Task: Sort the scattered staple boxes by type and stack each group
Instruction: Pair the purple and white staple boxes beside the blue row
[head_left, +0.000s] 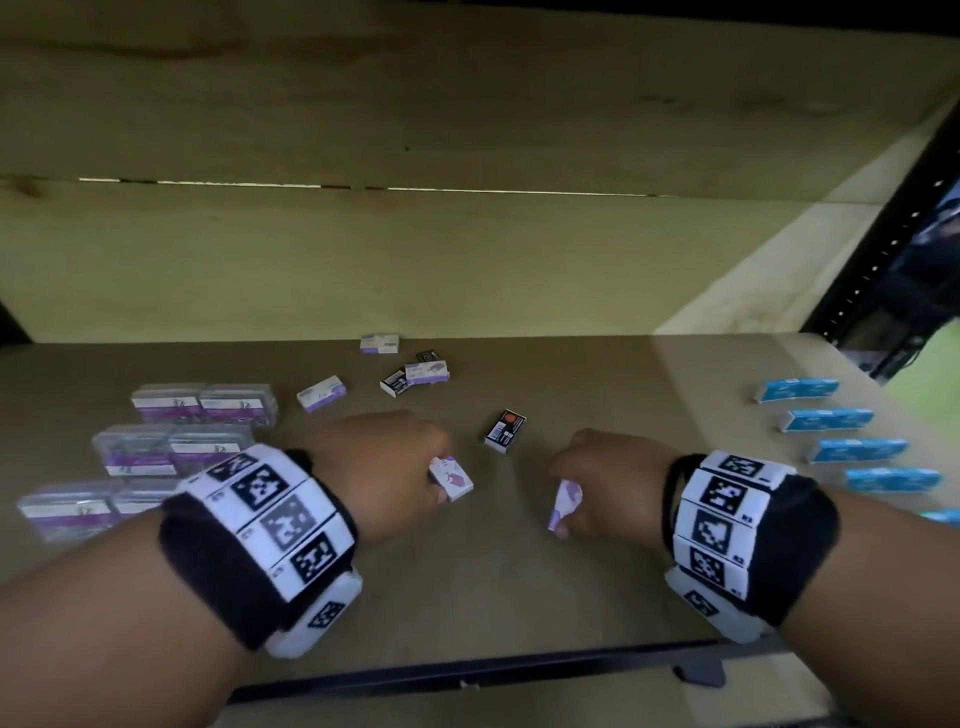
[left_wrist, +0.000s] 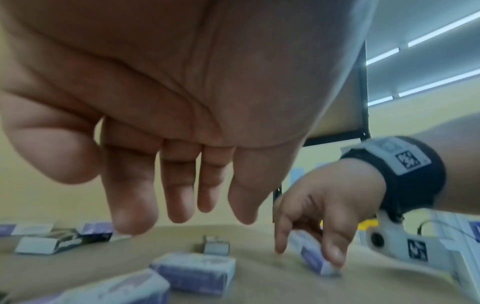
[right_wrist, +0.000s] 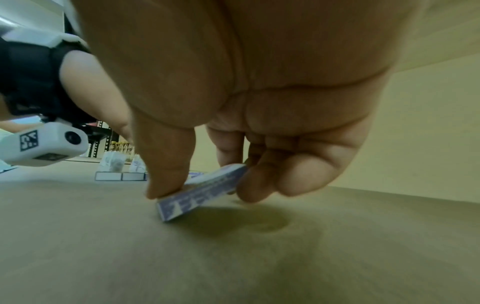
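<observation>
Brown shelf (head_left: 519, 597): right hand (head_left: 608, 483) pinching tilted purple box (right_wrist: 205, 191); left hand (left_wrist: 182, 123) loosely spread, empty.

Dim, yellow-green cast in all views, bright ceiling light strips (left_wrist: 426, 35) upper right of the left wrist view, soft shadow (right_wrist: 241, 224) on the shelf under the right hand (right_wrist: 233, 98), motion blur on near boxes, wide-angle bending at edges, palms close and soft

Clear packs (head_left: 171, 441) lie left, card packs (head_left: 841, 441) right (5 visible), small boxes (head_left: 410, 374) between, behind both hands.
</observation>
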